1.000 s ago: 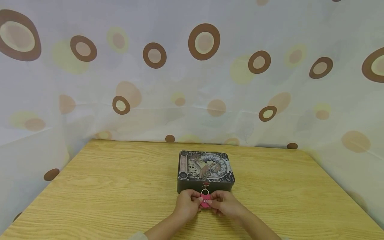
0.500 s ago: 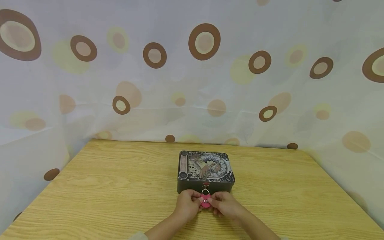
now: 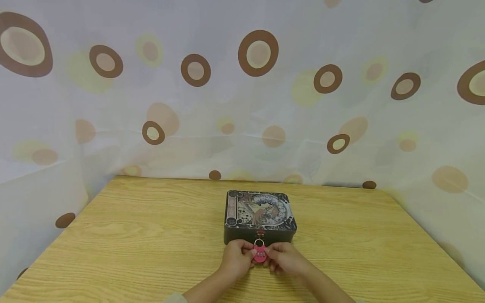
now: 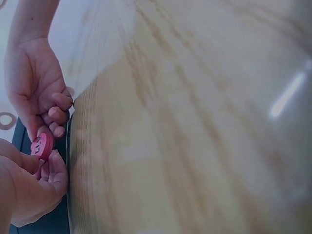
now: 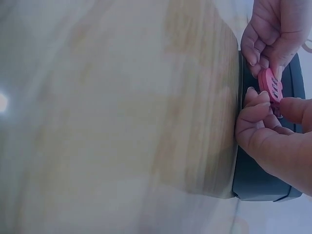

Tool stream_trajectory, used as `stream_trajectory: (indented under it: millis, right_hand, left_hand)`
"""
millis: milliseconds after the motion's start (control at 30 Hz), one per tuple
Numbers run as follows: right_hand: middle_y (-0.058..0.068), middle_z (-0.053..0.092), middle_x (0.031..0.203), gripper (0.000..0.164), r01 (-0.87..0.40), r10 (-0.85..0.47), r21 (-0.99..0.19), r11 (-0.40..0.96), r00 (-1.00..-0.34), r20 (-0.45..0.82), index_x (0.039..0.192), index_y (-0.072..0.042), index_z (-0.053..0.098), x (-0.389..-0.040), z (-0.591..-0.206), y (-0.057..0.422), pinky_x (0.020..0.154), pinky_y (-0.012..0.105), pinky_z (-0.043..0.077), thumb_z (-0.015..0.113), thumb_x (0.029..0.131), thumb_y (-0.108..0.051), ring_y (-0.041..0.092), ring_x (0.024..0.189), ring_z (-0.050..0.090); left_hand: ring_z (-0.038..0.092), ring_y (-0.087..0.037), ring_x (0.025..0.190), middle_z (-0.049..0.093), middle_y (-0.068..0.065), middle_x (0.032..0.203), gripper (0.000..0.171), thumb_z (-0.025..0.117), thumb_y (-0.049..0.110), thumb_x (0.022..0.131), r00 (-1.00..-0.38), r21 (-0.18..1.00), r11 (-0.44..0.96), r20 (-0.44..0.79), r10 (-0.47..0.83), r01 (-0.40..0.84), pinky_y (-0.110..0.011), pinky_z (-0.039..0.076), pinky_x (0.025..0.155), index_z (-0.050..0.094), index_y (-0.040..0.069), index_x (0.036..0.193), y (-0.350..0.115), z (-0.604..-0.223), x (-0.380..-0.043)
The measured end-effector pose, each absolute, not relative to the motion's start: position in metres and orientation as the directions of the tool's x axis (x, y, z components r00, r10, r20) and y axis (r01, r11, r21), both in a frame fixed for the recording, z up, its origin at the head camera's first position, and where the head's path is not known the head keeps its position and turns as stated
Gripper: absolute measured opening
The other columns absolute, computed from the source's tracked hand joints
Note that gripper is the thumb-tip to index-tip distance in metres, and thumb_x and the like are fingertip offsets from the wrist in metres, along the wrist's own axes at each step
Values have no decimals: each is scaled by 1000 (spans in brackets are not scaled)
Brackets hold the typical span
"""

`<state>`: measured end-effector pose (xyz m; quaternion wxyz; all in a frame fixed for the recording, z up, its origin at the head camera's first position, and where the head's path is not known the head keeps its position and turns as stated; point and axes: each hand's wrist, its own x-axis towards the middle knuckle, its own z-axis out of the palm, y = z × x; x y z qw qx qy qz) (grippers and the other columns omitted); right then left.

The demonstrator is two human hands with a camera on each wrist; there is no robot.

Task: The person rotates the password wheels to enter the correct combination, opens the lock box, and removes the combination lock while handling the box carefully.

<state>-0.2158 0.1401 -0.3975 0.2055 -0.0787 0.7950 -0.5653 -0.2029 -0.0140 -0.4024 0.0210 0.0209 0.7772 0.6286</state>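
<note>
A pink combination padlock (image 3: 259, 254), its metal shackle up, hangs at the red latch (image 3: 260, 232) on the front of a dark tin box (image 3: 261, 210) with an illustrated lid. My left hand (image 3: 235, 257) pinches the lock's left side between thumb and fingers. On the opposite side, my right hand (image 3: 289, 257) pinches its right edge, the thumb beside the number dials. Three dials show on the face of the padlock (image 5: 270, 85) in the right wrist view. From the left wrist, the padlock (image 4: 43, 145) appears between both sets of fingertips, with its back hidden.
The box stands on a wood-grain table (image 3: 151, 235), around its middle. Behind and at both sides hangs a pale curtain (image 3: 212, 105) printed with brown and yellow circles.
My right thumb has slid slightly right, off the dials to the padlock's edge, so more of the dials show. The left hand and the box have stayed in place.
</note>
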Motion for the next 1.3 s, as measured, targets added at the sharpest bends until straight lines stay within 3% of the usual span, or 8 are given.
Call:
stream_trajectory:
  millis: [567,833,1300]
  right_hand:
    - [1,57,74,23,78,-392,-928,365,-891,-229,101,12,54,-220,-396,145,52,19,40,51,92,-8,10,61,48]
    - [-1,49,65,19,30,-391,-929,368,-902,-184,95,13,54,-219,-399,141,50,19,39,54,89,-5,10,60,46]
    - [-2,55,65,22,7,-371,-913,408,-912,-173,87,11,56,-217,-399,138,48,19,39,49,93,-8,9,55,46]
  left_hand:
    - [55,-9,54,59,-11,67,7,58,-6,85,-998,980,199,-3,57,9,-25,54,51,60,-12,85,-14,-403,-204]
    - [54,-8,54,58,-9,66,6,58,-6,85,-998,979,206,-19,56,-7,-23,53,50,60,-11,85,-13,-403,-204]
    - [55,-9,54,59,-11,68,5,58,-7,84,-998,978,207,18,64,31,-25,55,51,60,-12,84,-13,-405,-205]
